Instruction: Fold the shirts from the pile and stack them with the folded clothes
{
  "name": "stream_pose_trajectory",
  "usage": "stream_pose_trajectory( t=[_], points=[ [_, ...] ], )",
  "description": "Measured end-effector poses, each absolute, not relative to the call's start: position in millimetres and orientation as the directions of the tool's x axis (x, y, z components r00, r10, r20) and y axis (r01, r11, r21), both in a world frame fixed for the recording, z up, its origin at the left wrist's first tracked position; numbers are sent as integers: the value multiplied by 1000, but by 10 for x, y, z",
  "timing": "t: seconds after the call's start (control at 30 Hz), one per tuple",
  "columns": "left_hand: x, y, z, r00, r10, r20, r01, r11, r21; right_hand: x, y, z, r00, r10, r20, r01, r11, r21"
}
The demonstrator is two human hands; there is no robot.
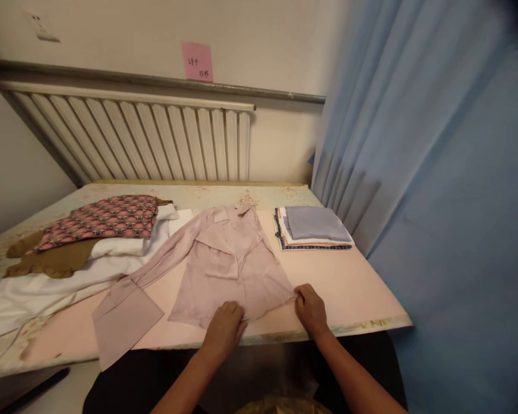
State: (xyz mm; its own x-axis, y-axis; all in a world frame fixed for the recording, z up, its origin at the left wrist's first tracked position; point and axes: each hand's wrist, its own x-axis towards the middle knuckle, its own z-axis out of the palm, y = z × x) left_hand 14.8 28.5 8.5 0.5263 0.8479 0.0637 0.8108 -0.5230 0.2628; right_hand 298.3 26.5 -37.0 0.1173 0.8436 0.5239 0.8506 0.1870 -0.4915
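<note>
A pale pink blouse [259, 282] lies spread on the table, collar toward the wall and hem toward me. Its left-hand sleeve runs down across the table, and the wide cuff hangs over the front edge. The other sleeve is not visible. My right hand [311, 310] is closed in a pinch on the right corner of the hem. My left hand [225, 328] is at the middle of the hem, fingers curled on the fabric; the fingertips are partly hidden.
Unfolded clothes lie heaped at the left, with a red patterned garment [107, 221] on top of white and brown ones. A folded stack [317, 224] sits at the back right. A radiator [155, 138] stands behind the table, and a blue curtain [435, 172] hangs along the right.
</note>
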Motion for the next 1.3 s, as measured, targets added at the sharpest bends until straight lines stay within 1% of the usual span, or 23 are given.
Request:
stream_pose_trajectory(
  t=[0.33,0.47,0.67,0.77,0.9,0.97,1.17,1.23,1.3],
  points=[
    [186,286,35,576,817,24,807,-573,141,2979,253,-344,119,855,505,847,178,-500],
    [176,293,71,576,818,-15,813,-570,120,2974,252,-338,124,849,514,845,182,-504],
    [134,278,150,581,813,33,811,-582,64,2982,256,-340,130,854,503,839,176,-515],
    [128,271,127,585,811,7,810,-584,51,2986,258,-348,121,857,500,846,174,-504],
    [133,259,83,586,808,-59,809,-580,91,2987,260,-355,110,853,509,847,188,-498],
    [142,252,102,576,816,-53,814,-566,129,2987,260,-353,111,852,511,846,189,-498],
    [173,301,199,507,858,85,817,-509,270,2984,255,-347,116,848,516,848,186,-497],
    [164,359,133,483,864,141,813,-503,294,2984,256,-351,114,845,522,847,192,-496],
    [139,422,5,464,866,189,815,-500,292,2985,259,-359,115,844,525,845,195,-498]
  ],
)
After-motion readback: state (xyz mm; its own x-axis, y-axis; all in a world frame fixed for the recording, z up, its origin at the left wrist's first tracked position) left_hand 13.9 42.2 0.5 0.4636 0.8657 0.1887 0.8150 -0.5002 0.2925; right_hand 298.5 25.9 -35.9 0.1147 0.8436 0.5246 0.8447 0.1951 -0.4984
